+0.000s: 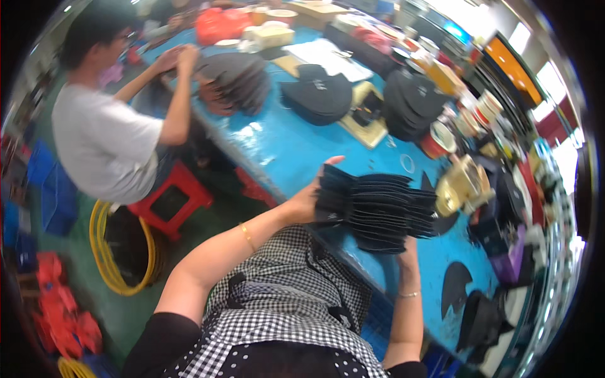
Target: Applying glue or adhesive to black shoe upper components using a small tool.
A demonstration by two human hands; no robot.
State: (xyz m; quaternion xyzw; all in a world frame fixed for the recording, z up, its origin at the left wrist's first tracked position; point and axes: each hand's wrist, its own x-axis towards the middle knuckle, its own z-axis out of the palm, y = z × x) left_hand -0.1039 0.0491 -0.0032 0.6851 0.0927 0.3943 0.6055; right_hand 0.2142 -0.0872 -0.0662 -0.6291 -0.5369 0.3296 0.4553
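A thick stack of flat black cut pieces [378, 214] is held up between my two hands over the near edge of the blue table [283, 142]. The edges of the pieces fan out in layers toward me. My left hand [307, 200] grips the stack's left end, with a fingertip showing above it. Under the right end, my right hand [409, 251] is closed on the stack, and most of its fingers are hidden behind it. A loose curved black piece [455, 288] lies on the table right of my right forearm. A cream-coloured container [463, 186] stands just beyond the stack.
Further black stacks [318, 101] lie across the table, one beside a yellowish board [370, 129]. At the left, a co-worker [107, 132] sits on a red stool [173, 192] by a brownish stack [236, 82]. Yellow hoops [97, 252] stand on the floor. Tubs and boxes crowd the right side.
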